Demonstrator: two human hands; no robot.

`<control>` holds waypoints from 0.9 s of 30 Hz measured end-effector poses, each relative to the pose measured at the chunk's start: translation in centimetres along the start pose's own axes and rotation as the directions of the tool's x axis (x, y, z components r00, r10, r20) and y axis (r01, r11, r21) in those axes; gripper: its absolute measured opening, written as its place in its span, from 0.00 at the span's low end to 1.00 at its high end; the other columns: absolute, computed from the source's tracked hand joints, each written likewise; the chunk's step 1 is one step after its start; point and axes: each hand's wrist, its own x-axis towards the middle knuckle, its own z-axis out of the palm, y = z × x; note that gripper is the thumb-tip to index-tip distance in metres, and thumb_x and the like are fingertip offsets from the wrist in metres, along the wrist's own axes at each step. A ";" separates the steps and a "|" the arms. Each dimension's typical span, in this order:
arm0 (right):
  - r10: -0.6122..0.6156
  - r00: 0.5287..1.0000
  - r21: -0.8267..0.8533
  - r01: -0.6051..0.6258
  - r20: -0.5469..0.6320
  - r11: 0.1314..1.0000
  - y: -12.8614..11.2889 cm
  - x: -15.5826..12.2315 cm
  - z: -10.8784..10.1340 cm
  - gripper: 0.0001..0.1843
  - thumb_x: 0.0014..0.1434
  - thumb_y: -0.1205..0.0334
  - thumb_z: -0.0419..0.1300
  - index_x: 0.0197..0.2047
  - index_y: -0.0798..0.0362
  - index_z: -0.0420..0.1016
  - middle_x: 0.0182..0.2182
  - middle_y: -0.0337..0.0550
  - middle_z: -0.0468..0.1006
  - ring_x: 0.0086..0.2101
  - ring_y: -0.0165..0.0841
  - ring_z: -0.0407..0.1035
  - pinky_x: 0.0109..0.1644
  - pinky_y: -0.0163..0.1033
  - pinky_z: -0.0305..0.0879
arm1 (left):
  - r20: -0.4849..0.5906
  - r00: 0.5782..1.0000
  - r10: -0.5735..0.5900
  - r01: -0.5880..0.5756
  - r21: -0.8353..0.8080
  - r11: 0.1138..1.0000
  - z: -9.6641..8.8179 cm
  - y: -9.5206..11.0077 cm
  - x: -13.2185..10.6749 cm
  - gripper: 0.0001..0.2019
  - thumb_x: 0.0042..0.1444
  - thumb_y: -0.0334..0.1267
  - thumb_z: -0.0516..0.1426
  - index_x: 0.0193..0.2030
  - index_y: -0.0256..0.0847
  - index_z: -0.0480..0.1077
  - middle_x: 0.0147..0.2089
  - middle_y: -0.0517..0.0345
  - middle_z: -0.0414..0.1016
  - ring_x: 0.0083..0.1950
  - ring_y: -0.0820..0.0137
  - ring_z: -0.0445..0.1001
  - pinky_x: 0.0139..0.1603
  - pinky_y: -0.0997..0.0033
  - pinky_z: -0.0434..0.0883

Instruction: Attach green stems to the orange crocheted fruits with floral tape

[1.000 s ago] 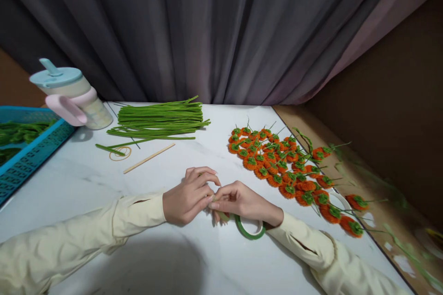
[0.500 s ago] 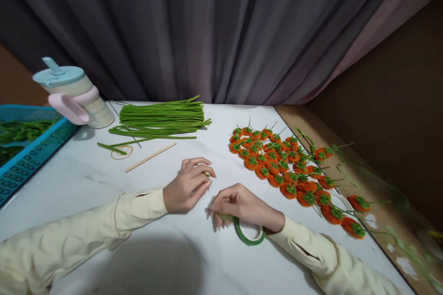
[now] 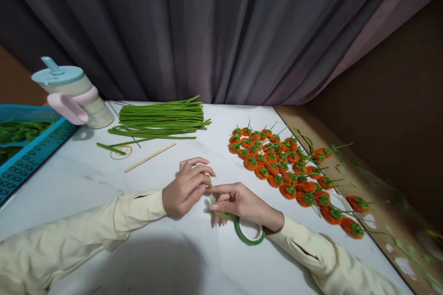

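My left hand point(image 3: 185, 188) rests on the white table point(image 3: 104, 184), fingers curled and pinched on a small orange and green piece that barely shows at the fingertips. My right hand point(image 3: 242, 203) lies just to its right, fingers closed on a pale green strip that runs from the green tape roll point(image 3: 249, 233) under its wrist. The fingertips of both hands meet. A heap of orange pipe-cleaner pumpkins point(image 3: 277, 161) with green tops and wire stems lies right of the hands.
A bundle of green pipe cleaners point(image 3: 161, 117) lies at the back, with a wooden stick point(image 3: 149, 157) and a rubber band point(image 3: 121, 151) in front. A pastel lidded cup point(image 3: 74, 97) and a blue basket point(image 3: 31, 152) stand at the left. A dark curtain hangs behind.
The hands drew apart half a second ago. They have now come together again, with the right index finger stretched toward the left fingertips.
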 end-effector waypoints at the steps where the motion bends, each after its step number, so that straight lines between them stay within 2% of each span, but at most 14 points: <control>1: -0.001 1.000 0.019 0.001 0.001 1.000 0.1 0.1 0.0 0.30 0.50 0.49 0.66 0.50 0.59 0.69 0.20 0.38 0.74 0.21 0.28 0.69 0.29 0.35 0.67 | -0.004 1.000 0.004 -0.004 0.004 1.000 0.0 0.0 -0.1 0.10 0.59 0.28 0.44 0.40 0.38 0.64 0.46 0.48 0.70 0.58 0.57 0.57 0.54 0.52 0.55; 4: -0.028 0.999 0.083 0.029 -0.023 0.996 0.3 0.3 -0.1 0.28 0.49 0.50 0.67 0.48 0.57 0.66 0.21 0.37 0.74 0.22 0.28 0.69 0.27 0.35 0.68 | -0.024 1.000 0.007 -0.007 0.029 1.000 0.2 -0.1 -0.2 0.12 0.58 0.24 0.42 0.39 0.39 0.64 0.45 0.49 0.70 0.58 0.58 0.57 0.53 0.53 0.56; 6: -0.066 0.996 0.093 0.071 -0.054 0.993 0.4 0.4 -0.1 0.26 0.47 0.52 0.68 0.45 0.56 0.66 0.27 0.38 0.73 0.28 0.30 0.70 0.29 0.35 0.70 | -0.043 0.999 0.003 -0.001 0.048 0.999 0.3 -0.1 -0.2 0.14 0.58 0.22 0.42 0.38 0.39 0.65 0.44 0.50 0.71 0.57 0.59 0.58 0.53 0.54 0.56; 9: -0.162 0.981 0.018 0.165 -0.109 0.986 0.3 0.3 0.0 0.23 0.47 0.55 0.69 0.42 0.54 0.66 0.38 0.41 0.70 0.39 0.31 0.67 0.39 0.36 0.70 | -0.059 0.998 0.014 -0.011 0.060 0.998 0.3 0.0 -0.2 0.15 0.57 0.21 0.43 0.40 0.40 0.66 0.45 0.50 0.72 0.58 0.58 0.58 0.52 0.54 0.55; 12: -0.267 0.954 -0.080 0.258 -0.139 0.963 0.3 0.2 -0.1 0.20 0.50 0.57 0.68 0.41 0.52 0.64 0.44 0.42 0.66 0.43 0.30 0.63 0.49 0.37 0.64 | -0.043 0.999 0.028 -0.025 0.067 0.997 0.3 0.0 -0.3 0.17 0.55 0.21 0.44 0.44 0.40 0.66 0.48 0.50 0.73 0.58 0.57 0.58 0.52 0.53 0.54; 15: -0.325 0.936 -0.069 0.318 -0.138 0.945 0.4 0.1 -0.2 0.18 0.54 0.56 0.65 0.41 0.50 0.60 0.48 0.42 0.64 0.47 0.31 0.61 0.53 0.39 0.61 | -0.014 0.999 0.044 -0.043 0.061 0.997 0.2 -0.1 -0.4 0.18 0.53 0.22 0.45 0.46 0.41 0.67 0.51 0.50 0.72 0.58 0.56 0.58 0.53 0.52 0.54; 23: -0.441 0.890 -0.133 0.425 -0.120 0.895 1.0 0.4 -0.1 0.13 0.60 0.57 0.60 0.41 0.50 0.59 0.54 0.46 0.62 0.55 0.33 0.57 0.60 0.43 0.53 | 0.017 0.997 0.072 -0.073 0.053 0.996 0.2 -0.2 -0.5 0.19 0.49 0.23 0.46 0.47 0.40 0.66 0.54 0.49 0.70 0.59 0.55 0.57 0.53 0.50 0.54; 27: -0.425 0.895 -0.162 0.403 -0.134 0.901 0.9 0.3 0.0 0.12 0.60 0.55 0.59 0.41 0.50 0.60 0.54 0.46 0.63 0.56 0.35 0.57 0.60 0.44 0.53 | 0.045 0.998 0.045 -0.048 0.058 0.997 0.3 0.0 -0.5 0.20 0.49 0.24 0.46 0.48 0.40 0.67 0.54 0.48 0.70 0.59 0.55 0.57 0.53 0.50 0.55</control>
